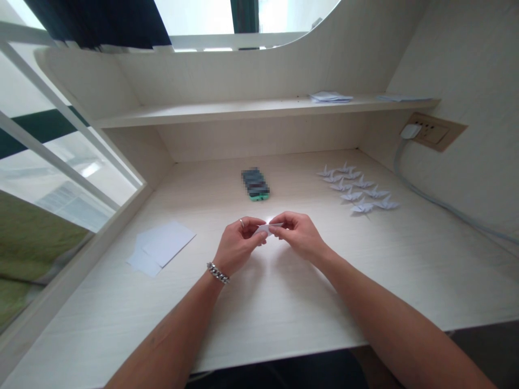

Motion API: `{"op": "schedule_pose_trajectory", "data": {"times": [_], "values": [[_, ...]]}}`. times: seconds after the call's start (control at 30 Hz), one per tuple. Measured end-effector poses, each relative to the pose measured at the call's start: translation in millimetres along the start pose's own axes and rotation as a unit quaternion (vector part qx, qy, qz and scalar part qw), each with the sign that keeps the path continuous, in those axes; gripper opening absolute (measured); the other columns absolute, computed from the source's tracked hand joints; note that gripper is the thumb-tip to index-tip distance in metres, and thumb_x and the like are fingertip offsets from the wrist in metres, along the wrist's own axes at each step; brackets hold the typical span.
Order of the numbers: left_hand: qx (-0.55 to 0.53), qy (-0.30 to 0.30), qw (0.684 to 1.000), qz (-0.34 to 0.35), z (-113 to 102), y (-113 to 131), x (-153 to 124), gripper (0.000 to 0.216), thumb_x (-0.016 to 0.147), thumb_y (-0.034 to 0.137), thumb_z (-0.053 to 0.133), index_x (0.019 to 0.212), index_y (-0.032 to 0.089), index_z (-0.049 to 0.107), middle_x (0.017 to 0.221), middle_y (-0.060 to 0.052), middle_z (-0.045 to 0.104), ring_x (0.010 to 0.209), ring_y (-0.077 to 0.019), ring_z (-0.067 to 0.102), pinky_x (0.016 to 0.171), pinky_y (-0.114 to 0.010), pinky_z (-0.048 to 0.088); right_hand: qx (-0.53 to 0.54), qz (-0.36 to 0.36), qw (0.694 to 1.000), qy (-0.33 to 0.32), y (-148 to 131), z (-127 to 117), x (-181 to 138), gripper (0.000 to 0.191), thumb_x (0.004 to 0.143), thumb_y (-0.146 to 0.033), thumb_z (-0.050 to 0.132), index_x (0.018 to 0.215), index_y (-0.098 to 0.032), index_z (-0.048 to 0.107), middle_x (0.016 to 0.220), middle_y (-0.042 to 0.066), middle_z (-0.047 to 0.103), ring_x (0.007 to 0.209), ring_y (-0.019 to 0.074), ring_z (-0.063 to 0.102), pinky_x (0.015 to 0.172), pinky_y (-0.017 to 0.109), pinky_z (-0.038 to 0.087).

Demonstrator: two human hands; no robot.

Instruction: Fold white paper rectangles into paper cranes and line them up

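Note:
Between both hands, above the middle of the desk, is a small folded piece of white paper (263, 229). My left hand (239, 241), with a ring and a chain bracelet, pinches its left end. At the other end my right hand (298, 232) grips the paper between thumb and fingers. Parts of the paper are hidden behind the fingertips. Off to the right, several white origami cranes (357, 189) stand in rows on the desk. Flat white paper sheets (168, 243) lie overlapping to the left of my left hand.
A dark, blurred-out device with a green edge (256, 185) lies behind my hands on the pale desk (284, 319). Folded papers (330, 97) rest on the shelf (223, 111). From a wall socket (436, 131) at right, a grey cable (430, 197) runs down along the wall.

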State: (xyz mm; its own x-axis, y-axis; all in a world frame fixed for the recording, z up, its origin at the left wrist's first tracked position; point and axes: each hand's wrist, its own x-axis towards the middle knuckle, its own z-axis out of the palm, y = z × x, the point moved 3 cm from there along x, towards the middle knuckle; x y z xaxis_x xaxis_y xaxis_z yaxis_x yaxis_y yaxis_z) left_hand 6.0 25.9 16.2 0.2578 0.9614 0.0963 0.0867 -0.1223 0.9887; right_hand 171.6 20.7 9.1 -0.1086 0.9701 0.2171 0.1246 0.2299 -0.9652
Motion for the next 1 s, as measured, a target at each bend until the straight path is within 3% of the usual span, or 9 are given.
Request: {"op": "schedule_pose_trajectory", "data": {"times": [0.37,0.63,0.77,1.0], "values": [[-0.02,0.06,0.996,0.063,-3,2,-1,0.022,0.071,0.023,0.077,0.09,0.013,0.069,0.066,-0.003,0.071,0.06,-0.0133,0.065,0.057,-0.024,0.052,0.026,-0.033,0.999,0.026,-1,3,-3,0.019,0.075,-0.028,0.071,0.091,-0.019,0.075,0.091,0.008,0.075,0.081,0.0208,0.068,0.071,0.031,0.053],[-0.043,0.008,0.999,0.012,2,-3,-1,0.025,0.071,0.029,0.078,0.085,0.011,0.067,0.076,-0.006,0.073,0.066,-0.0163,0.069,0.064,-0.029,0.058,0.022,-0.018,0.999,-0.02,1,6,-2,0.014,0.077,-0.028,0.068,0.084,-0.017,0.073,0.08,0.005,0.072,0.075,0.0175,0.065,0.069,0.029,0.05],[-0.043,-0.001,0.999,0.006,1,-4,-1,0.023,0.07,0.028,0.078,0.083,0.011,0.067,0.075,-0.006,0.072,0.066,-0.0158,0.068,0.065,-0.028,0.058,0.059,0.027,0.997,-0.037,-1,7,-2,0.014,0.073,-0.028,0.069,0.08,-0.015,0.072,0.072,0.003,0.069,0.065,0.0145,0.061,0.062,0.027,0.048],[-0.039,0.013,0.999,-0.006,1,4,-2,0.014,0.067,0.021,0.077,0.075,0.012,0.069,0.067,-0.003,0.069,0.059,-0.0129,0.065,0.058,-0.024,0.055,0.166,0.134,0.977,-0.018,-2,10,-4,0.016,0.061,-0.024,0.074,0.075,-0.017,0.073,0.068,0.001,0.068,0.066,0.0141,0.063,0.062,0.027,0.05]]}}
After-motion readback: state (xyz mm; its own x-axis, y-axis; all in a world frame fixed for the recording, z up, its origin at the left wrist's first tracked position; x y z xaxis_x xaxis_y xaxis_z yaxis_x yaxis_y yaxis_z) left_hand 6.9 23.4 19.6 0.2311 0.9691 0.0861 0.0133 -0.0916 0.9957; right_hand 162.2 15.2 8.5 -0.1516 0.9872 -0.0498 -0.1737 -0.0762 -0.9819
